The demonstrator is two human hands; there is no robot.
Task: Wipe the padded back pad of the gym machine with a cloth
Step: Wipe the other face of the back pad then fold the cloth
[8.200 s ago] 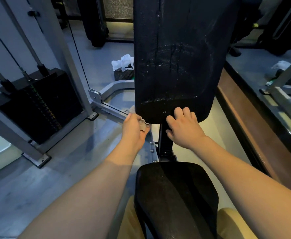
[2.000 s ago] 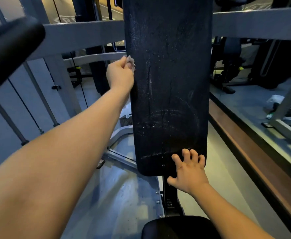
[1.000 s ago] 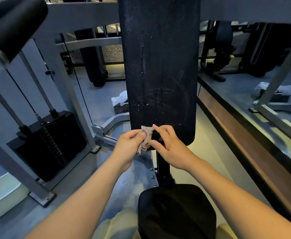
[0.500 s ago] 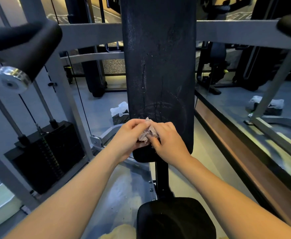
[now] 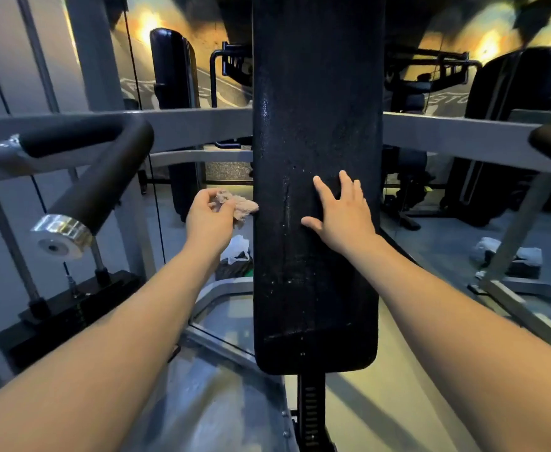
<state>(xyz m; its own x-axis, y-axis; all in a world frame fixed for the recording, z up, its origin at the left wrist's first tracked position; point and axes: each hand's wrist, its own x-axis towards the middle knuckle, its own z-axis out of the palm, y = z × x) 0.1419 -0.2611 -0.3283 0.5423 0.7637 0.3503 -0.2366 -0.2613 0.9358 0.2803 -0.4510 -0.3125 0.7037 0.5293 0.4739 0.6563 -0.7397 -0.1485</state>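
One cloth (image 5: 243, 207) pinched in left fingers (image 5: 206, 194), touching back pad (image 5: 316, 272) | right fingers (image 5: 345, 185) splayed on pad | box (image 5: 233, 273): white bag (image 5: 236, 249)

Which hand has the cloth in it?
The left hand. It pinches the crumpled cloth at the left edge of the back pad. The right hand holds nothing and lies flat on the pad with its fingers spread.

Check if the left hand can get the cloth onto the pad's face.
Probably yes: left hand holds the cloth at the left edge of the back pad, nothing between; right hand rests further right.
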